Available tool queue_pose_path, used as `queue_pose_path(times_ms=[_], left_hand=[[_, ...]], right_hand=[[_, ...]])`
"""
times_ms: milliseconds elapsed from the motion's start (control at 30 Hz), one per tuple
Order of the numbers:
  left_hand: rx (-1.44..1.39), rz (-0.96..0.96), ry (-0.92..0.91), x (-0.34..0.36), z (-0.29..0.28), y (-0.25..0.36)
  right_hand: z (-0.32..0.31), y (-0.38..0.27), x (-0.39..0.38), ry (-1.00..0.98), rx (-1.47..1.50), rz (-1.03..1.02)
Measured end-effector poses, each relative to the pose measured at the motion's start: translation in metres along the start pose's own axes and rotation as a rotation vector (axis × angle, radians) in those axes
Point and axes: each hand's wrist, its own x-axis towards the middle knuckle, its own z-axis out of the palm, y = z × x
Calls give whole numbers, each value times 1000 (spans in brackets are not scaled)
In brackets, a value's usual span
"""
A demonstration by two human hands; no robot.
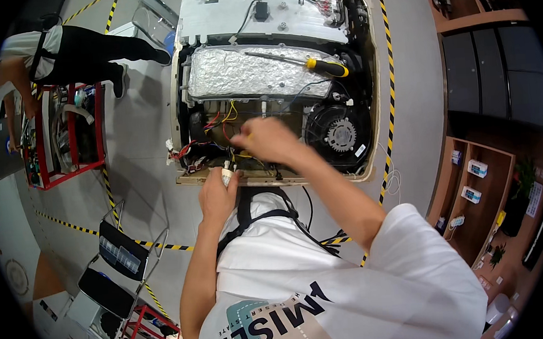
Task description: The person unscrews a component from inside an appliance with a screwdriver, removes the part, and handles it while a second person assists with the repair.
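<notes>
An opened appliance (370, 99) stands in front of me, its wires, fan and foil-covered housing exposed. At its near edge, my left hand (216, 195) is closed around a small white cylindrical part (226, 175); wires are close to its tip. My right hand (266, 139), somewhat blurred, is closed with bent fingers over the wiring bay, beside red and yellow wires (231, 112). Whatever its fingertips may hold is hidden. A yellow-and-black screwdriver (327, 67) lies across the foil-covered housing (240, 77), beyond my right hand. The black round fan (339, 134) sits right of that hand.
At the left, another person (56, 55) stands by a red-framed tool cart (101, 134). Black chairs (123, 249) and a second red cart (150, 332) are at lower left. Wooden shelves (468, 187) line the right side. Yellow-black tape (386, 67) marks the floor.
</notes>
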Motion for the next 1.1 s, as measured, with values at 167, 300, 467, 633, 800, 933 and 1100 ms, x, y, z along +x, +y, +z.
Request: queue_pose_path(times_ms=[167, 300, 467, 633, 800, 933, 1100], left_hand=[[-94, -80, -45, 0, -1, -11], [-367, -351, -262, 3, -11, -6], [-839, -428, -235, -5, -6, -12], [-1008, -492, -306, -1, -13, -22], [-1023, -623, -402, 4, -22, -24], [-1041, -681, -390, 5, -23, -18], [-1078, -682, -371, 1, -26, -22]], right_hand=[[-100, 62, 7, 455, -505, 181], [-132, 118, 26, 400, -735, 112], [-153, 143, 48, 230, -796, -118], [-153, 110, -12, 227, -643, -273], [-123, 58, -108, -363, 57, -6], [-66, 61, -135, -569, 413, 81], [-39, 61, -134, -711, 464, 101]])
